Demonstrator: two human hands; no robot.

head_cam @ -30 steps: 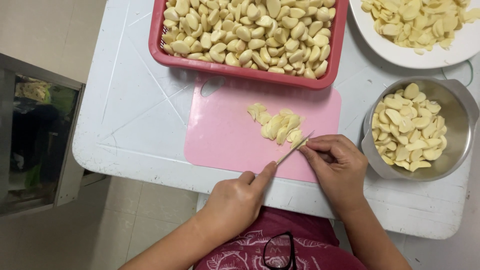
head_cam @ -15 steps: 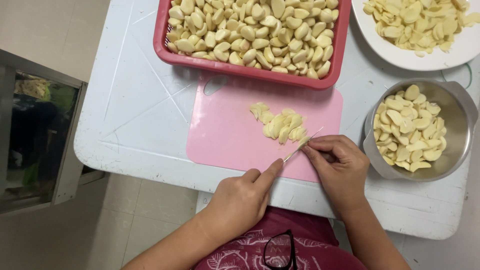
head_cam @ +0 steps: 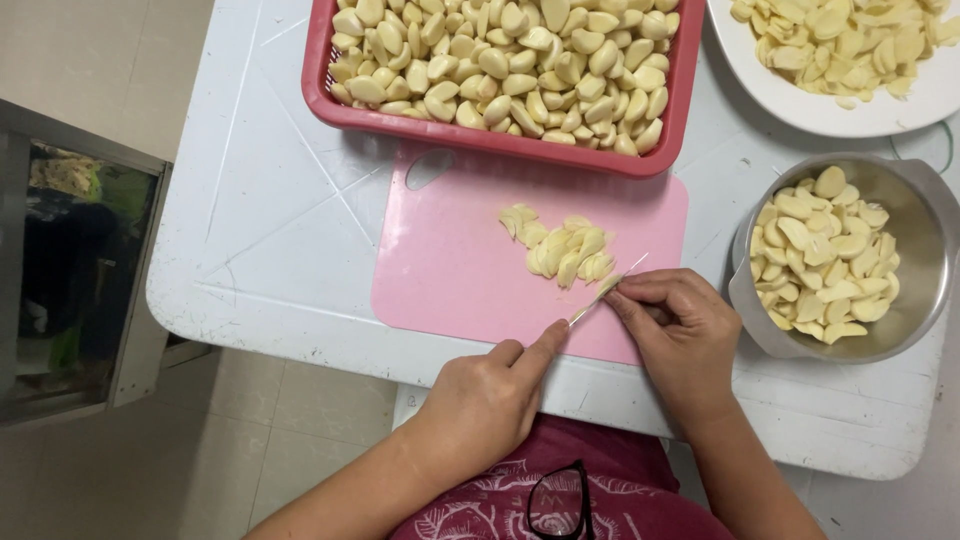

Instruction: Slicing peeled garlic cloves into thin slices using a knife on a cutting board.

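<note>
My left hand (head_cam: 490, 400) grips a small knife (head_cam: 607, 289), index finger along its back, the thin blade pointing up and right over the pink cutting board (head_cam: 450, 270). My right hand (head_cam: 680, 335) pinches a garlic clove (head_cam: 608, 285) against the board right at the blade. A small pile of sliced garlic (head_cam: 560, 250) lies on the board just beyond the blade.
A red basket (head_cam: 500, 135) full of peeled cloves stands behind the board. A steel bowl (head_cam: 900, 200) of cloves sits at the right, a white plate (head_cam: 900, 105) of cut garlic at the back right. The white table's (head_cam: 250, 230) edge runs along the left, floor below.
The hands and knife have stayed at the board's near right part; the blade has shifted slightly against the clove. The view has drifted a little.
</note>
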